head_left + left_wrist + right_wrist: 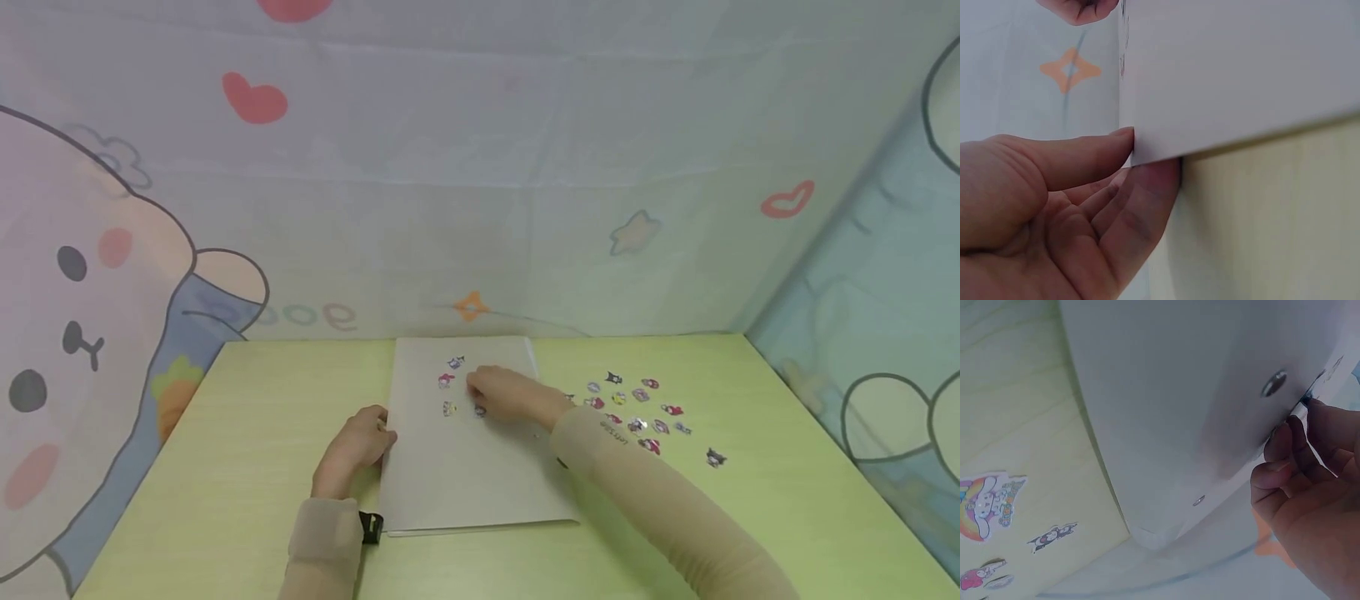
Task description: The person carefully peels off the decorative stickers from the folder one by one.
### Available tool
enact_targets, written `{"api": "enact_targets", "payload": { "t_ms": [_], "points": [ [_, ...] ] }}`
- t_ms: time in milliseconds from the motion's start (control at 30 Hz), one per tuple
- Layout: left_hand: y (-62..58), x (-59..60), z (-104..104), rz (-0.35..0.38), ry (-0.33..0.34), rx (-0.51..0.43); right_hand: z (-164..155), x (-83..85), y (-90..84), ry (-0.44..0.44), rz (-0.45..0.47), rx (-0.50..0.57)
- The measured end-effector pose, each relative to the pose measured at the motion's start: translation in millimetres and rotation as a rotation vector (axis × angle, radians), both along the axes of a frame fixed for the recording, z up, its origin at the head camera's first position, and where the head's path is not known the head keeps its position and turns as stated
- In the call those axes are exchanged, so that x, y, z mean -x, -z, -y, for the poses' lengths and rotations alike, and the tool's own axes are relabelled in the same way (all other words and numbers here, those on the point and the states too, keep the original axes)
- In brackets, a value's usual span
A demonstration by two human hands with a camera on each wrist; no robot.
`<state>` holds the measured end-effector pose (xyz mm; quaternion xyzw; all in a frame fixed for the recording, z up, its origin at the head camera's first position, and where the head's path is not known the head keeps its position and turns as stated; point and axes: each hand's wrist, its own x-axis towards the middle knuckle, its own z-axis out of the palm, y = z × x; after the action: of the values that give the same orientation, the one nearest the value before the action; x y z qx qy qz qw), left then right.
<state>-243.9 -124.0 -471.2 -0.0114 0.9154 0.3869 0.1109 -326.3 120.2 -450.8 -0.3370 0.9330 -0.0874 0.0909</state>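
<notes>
A large white sheet [465,479], with another layer showing under its lower edge, lies at the middle of the table. My left hand [358,439] pinches its left edge; in the left wrist view the thumb [1107,150] is on top and the fingers are beneath. Over the upper part of the sheet, my right hand [504,395] pinches a small dark-edged sticker [1307,399], mostly hidden by the fingertips. Close by on the sheet are several small cartoon stickers, among them a pink one [446,381] and a yellowish one [449,408].
Several loose cartoon stickers [639,395] are scattered on the table right of the sheet, partly behind the right forearm. A black-eared sticker [716,457] lies apart from them. The pale yellow table [795,517] meets a printed cloth backdrop [420,208] at its far edge.
</notes>
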Motion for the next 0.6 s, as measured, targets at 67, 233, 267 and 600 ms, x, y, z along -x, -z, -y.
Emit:
{"api": "enact_targets", "payload": {
  "t_ms": [67,233,267,600],
  "points": [
    [-0.3,0.1,0,0.000,0.001,0.001,-1,-0.2,-1.8,0.003,0.008,-0.004],
    [-0.2,1.0,0,0.003,0.006,0.006,-3,-2.0,-7.0,-0.007,0.013,-0.001],
    [-0.1,1.3,0,0.003,0.009,0.007,-3,-2.3,-7.5,-0.010,0.010,-0.005],
    [-0.3,0.4,0,-0.001,0.009,0.022,-7,-6.1,-14.3,-0.031,0.019,-0.010]
  ]
}}
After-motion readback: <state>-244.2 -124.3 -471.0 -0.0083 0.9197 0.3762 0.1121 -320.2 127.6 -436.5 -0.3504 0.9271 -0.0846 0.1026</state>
